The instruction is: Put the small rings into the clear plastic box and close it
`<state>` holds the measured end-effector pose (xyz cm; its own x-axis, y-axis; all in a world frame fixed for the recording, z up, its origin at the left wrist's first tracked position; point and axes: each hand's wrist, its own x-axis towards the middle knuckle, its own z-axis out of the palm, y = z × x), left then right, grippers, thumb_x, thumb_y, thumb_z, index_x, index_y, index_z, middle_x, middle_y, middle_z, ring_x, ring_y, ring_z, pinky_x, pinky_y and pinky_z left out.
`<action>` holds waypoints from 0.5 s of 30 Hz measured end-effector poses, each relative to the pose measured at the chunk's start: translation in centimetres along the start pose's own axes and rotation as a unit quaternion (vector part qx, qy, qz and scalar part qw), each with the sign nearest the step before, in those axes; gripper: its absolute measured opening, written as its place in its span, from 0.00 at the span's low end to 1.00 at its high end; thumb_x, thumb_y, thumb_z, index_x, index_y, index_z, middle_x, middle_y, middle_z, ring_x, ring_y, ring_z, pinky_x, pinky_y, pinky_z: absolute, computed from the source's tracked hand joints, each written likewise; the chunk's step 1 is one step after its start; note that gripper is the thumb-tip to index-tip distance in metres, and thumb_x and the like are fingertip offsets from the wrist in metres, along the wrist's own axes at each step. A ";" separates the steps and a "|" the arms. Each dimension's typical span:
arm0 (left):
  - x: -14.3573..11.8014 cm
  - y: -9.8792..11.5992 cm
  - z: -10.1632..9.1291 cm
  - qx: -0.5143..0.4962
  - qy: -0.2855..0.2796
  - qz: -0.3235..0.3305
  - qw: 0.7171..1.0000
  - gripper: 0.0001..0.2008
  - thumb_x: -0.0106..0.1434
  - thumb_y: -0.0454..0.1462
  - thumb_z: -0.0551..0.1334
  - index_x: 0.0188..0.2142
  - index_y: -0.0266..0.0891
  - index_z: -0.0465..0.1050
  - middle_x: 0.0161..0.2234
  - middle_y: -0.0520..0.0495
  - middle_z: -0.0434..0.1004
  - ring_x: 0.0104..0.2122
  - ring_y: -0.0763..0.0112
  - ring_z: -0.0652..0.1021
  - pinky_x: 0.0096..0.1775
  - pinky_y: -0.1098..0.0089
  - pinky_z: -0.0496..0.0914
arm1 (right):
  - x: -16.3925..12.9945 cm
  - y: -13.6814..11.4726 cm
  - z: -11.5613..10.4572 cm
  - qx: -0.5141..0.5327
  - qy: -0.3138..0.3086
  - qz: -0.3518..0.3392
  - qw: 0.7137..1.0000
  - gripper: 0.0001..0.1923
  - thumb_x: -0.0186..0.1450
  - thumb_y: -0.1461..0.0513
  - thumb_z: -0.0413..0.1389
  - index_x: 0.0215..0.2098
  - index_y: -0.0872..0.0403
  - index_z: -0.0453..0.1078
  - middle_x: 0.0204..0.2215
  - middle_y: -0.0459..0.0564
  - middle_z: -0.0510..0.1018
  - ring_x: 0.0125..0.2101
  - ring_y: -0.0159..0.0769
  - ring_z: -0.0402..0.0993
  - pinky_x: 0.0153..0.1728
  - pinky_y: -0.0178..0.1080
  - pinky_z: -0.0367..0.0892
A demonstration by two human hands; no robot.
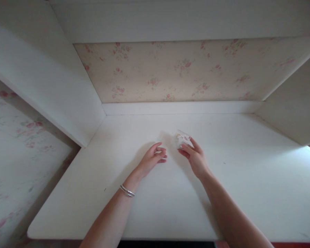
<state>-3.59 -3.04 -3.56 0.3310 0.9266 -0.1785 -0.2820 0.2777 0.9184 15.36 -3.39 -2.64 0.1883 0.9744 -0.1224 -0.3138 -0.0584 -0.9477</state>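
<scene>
Right hand (195, 159) holds a small crumpled object (183, 139) pinched at its fingertips, just above the white desk surface (248, 179), near the middle of the desk. Object is pale, whitish and partly translucent, with faint yellowish and pink marks; finer detail too small to resolve. Left hand (153, 159) rests on the desk just beside it, fingers curled inward, holding nothing visible. Silver bracelet (127, 191) on the left wrist. Floral wallpaper panel (170, 72) backs the desk alcove, white side walls either side.
</scene>
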 end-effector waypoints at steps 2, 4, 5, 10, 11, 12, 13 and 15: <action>0.2 -0.3 -0.2 0.012 0.002 0.005 1.000 0.26 0.56 0.40 0.65 0.54 0.41 0.61 0.44 0.43 0.69 0.35 0.71 0.76 0.41 0.62 0.73 | 1.1 -0.2 -2.2 -0.003 0.038 -0.016 0.999 0.33 0.55 0.58 0.62 0.57 0.50 0.59 0.47 0.50 0.74 0.42 0.37 0.74 0.44 0.42 0.72; 0.3 -0.4 -0.2 0.024 0.000 0.009 1.000 0.25 0.57 0.39 0.65 0.52 0.39 0.62 0.42 0.44 0.69 0.34 0.72 0.76 0.41 0.61 0.73 | 2.5 -0.7 -5.1 -0.001 0.099 -0.012 0.995 0.34 0.53 0.61 0.63 0.56 0.49 0.59 0.44 0.50 0.75 0.38 0.36 0.76 0.40 0.40 0.74; 0.3 -0.5 -0.3 0.031 -0.001 0.011 0.999 0.24 0.57 0.39 0.65 0.52 0.39 0.63 0.41 0.45 0.68 0.33 0.72 0.76 0.41 0.61 0.73 | 3.2 -1.1 -6.7 0.000 0.129 -0.007 0.992 0.33 0.52 0.62 0.63 0.54 0.50 0.59 0.42 0.50 0.76 0.35 0.34 0.76 0.39 0.39 0.75; 0.3 -0.4 -0.2 0.046 -0.011 0.013 0.999 0.21 0.58 0.38 0.64 0.50 0.38 0.64 0.38 0.46 0.68 0.31 0.74 0.75 0.40 0.63 0.73 | 6.0 -4.7 -15.1 -0.056 0.237 -0.003 0.970 0.11 0.53 0.70 0.59 0.35 0.55 0.68 0.35 0.51 0.76 0.28 0.29 0.74 0.31 0.30 0.74; 0.2 -0.4 -0.2 0.046 -0.012 0.013 0.999 0.21 0.58 0.38 0.64 0.50 0.38 0.64 0.37 0.47 0.69 0.31 0.74 0.75 0.40 0.64 0.73 | 6.3 -5.5 -16.6 -0.074 0.253 -0.008 0.965 0.09 0.53 0.70 0.58 0.33 0.56 0.69 0.35 0.52 0.75 0.27 0.29 0.74 0.30 0.29 0.73; 0.2 -0.4 -0.2 0.046 -0.012 0.013 0.999 0.20 0.58 0.38 0.63 0.49 0.37 0.64 0.37 0.47 0.69 0.31 0.75 0.75 0.39 0.64 0.73 | 6.5 -6.3 -17.9 -0.091 0.270 -0.013 0.958 0.08 0.54 0.70 0.58 0.32 0.56 0.70 0.35 0.53 0.75 0.27 0.28 0.73 0.30 0.29 0.72; 0.2 -0.4 -0.2 0.047 -0.011 0.012 0.999 0.20 0.58 0.38 0.63 0.49 0.37 0.65 0.37 0.47 0.69 0.30 0.75 0.75 0.39 0.64 0.73 | 6.6 -7.0 -19.1 -0.102 0.283 -0.016 0.954 0.07 0.53 0.71 0.58 0.31 0.57 0.70 0.35 0.54 0.75 0.27 0.28 0.73 0.30 0.29 0.71; 0.2 -0.3 -0.1 0.051 -0.009 0.011 0.999 0.19 0.58 0.37 0.63 0.48 0.36 0.65 0.36 0.47 0.69 0.30 0.75 0.74 0.38 0.65 0.73 | 6.8 -8.1 -20.9 -0.126 0.299 -0.019 0.946 0.06 0.53 0.71 0.59 0.29 0.58 0.71 0.33 0.57 0.75 0.25 0.29 0.73 0.30 0.32 0.70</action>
<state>-3.55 -2.90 -3.95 0.3421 0.9274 -0.1514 -0.1971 0.2283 0.9534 38.65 -0.86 -2.01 0.7112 0.6843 -0.1609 -0.0794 -0.1493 -0.9856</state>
